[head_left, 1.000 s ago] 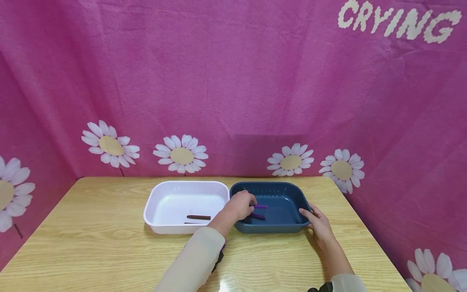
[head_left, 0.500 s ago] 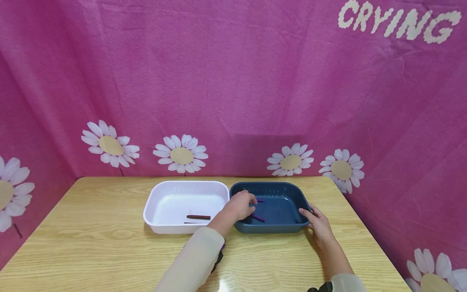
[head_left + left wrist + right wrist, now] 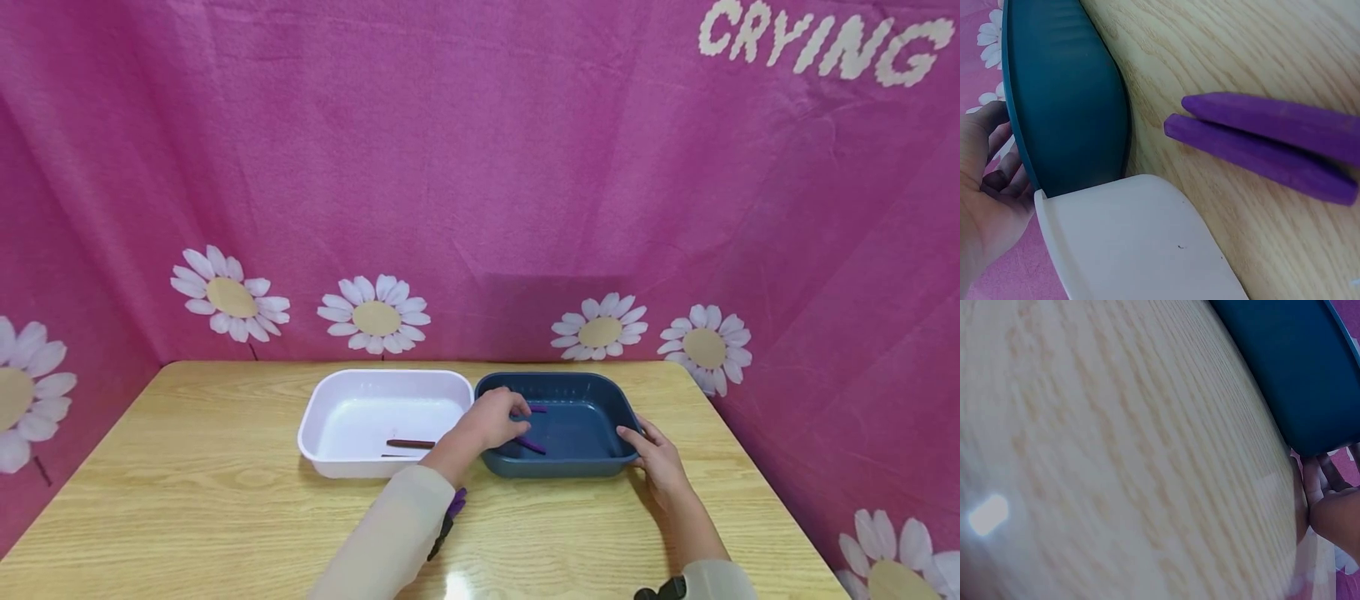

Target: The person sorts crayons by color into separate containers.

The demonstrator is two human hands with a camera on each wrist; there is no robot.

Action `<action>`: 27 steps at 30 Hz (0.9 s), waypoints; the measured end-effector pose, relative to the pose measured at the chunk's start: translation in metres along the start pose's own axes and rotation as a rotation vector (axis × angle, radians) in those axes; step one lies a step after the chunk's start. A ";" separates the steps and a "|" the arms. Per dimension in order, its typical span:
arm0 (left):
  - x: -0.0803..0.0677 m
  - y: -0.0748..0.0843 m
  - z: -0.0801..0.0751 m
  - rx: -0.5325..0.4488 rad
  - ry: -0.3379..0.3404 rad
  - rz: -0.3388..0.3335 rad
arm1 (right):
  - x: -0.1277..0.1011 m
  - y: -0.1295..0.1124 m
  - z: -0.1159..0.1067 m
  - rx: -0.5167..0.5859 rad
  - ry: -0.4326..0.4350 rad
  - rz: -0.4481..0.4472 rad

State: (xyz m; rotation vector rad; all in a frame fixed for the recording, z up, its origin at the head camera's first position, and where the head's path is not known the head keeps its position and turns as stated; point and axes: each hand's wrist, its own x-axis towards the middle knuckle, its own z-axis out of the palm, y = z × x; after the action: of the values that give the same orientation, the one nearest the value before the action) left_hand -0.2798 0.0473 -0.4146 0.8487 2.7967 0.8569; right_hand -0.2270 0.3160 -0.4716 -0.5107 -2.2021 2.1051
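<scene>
Wooden table under adjoining white tray and blue tray.

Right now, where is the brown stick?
In the head view the brown stick lies flat on the floor of the white tray, near its front wall, just left of the left hand.

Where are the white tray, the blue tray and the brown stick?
white tray (image 3: 352, 382), head view, far rim.
blue tray (image 3: 592, 383), head view, far rim.
brown stick (image 3: 411, 443), head view, its middle.
</scene>
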 end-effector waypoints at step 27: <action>-0.030 -0.016 -0.026 -0.134 0.037 0.057 | 0.000 0.000 -0.002 -0.020 -0.014 0.010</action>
State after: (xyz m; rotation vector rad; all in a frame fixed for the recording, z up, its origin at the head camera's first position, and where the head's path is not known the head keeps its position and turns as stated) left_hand -0.2688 0.0070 -0.4038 0.9037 2.7209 1.0653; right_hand -0.2269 0.3178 -0.4716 -0.5106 -2.2351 2.0995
